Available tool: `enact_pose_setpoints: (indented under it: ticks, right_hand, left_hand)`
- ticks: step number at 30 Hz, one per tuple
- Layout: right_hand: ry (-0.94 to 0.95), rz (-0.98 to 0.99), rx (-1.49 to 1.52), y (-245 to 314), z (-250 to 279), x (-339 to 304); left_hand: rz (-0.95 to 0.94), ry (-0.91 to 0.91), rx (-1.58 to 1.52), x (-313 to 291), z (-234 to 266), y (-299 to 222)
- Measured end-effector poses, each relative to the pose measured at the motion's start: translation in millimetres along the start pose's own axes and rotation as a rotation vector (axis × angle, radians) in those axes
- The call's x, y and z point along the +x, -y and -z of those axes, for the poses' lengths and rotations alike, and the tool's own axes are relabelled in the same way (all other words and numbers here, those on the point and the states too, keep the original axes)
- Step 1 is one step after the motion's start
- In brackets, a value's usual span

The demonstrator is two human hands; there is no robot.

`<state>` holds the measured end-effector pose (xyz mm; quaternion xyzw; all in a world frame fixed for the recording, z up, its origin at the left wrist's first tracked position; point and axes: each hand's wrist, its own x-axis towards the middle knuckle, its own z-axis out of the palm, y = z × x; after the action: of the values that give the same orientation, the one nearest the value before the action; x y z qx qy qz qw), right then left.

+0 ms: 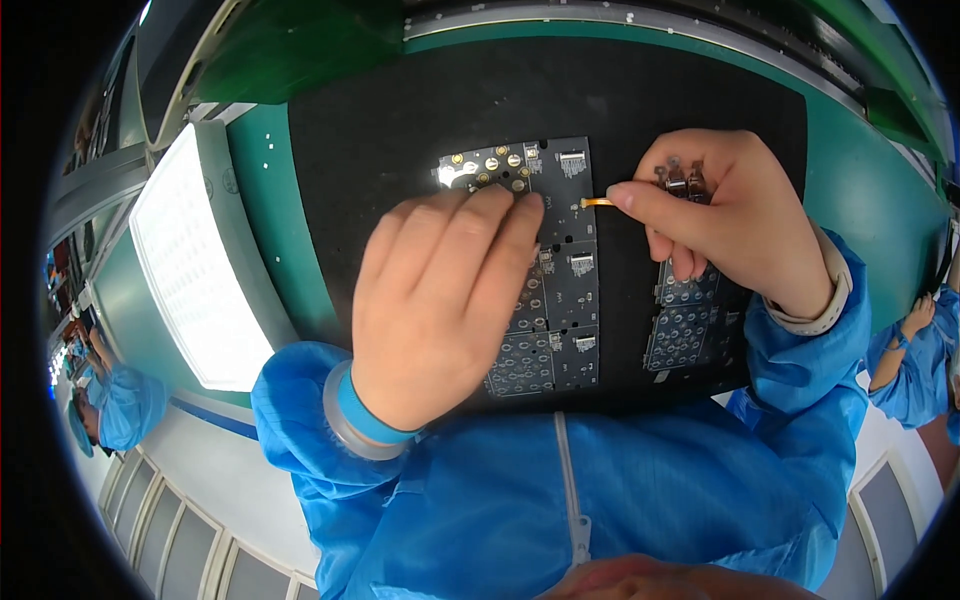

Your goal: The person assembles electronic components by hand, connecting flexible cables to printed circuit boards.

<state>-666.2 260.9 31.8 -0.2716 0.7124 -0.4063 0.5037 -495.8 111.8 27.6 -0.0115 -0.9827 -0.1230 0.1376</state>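
Observation:
A black printed circuit board panel lies on the black mat, with round metallic contacts and small white connectors on it. My left hand rests over its left part, palm down, fingers stretched side by side and tips on the board. What lies under that palm is hidden. Thumb and fingers of my right hand pinch a thin orange flex cable, whose far end meets the panel's right edge. Small metallic parts show among the curled fingers of this hand; I cannot make out their kind.
Below my right hand lies a second panel with round contacts. The black mat covers a green work surface. A bright white light panel stands at the left. Other people in blue work at both sides.

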Motion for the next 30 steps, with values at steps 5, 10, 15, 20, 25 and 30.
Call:
enact_pose_setpoints:
  ticks: [5,10,15,20,25,30]
  right_hand:
    - [-0.002,-0.013,-0.017,-2.1,-0.1,1.0]
    - [-0.017,-0.013,-0.04,-1.6,-0.7,0.3]
    - [-0.019,0.011,-0.041,-2.1,-1.3,0.3]
    - [-0.021,-0.004,-0.048,-1.0,-2.8,0.7]
    - [-0.025,0.0,-0.056,-1.4,-3.4,0.9]
    - [-0.023,-0.017,-0.058,-1.0,-3.2,1.5]
  left_hand:
    - [0.022,0.107,0.086,2.0,-4.7,-10.7]
    - [0.035,0.119,0.1,1.5,-5.1,-11.0]
    - [0.038,0.137,0.108,1.2,-4.9,-11.3]
    - [-0.027,0.084,0.193,-2.7,-10.4,-6.3]
    - [-0.015,0.089,0.189,-3.0,-10.5,-6.9]
    - [0.045,0.156,0.117,0.6,-5.0,-10.4]
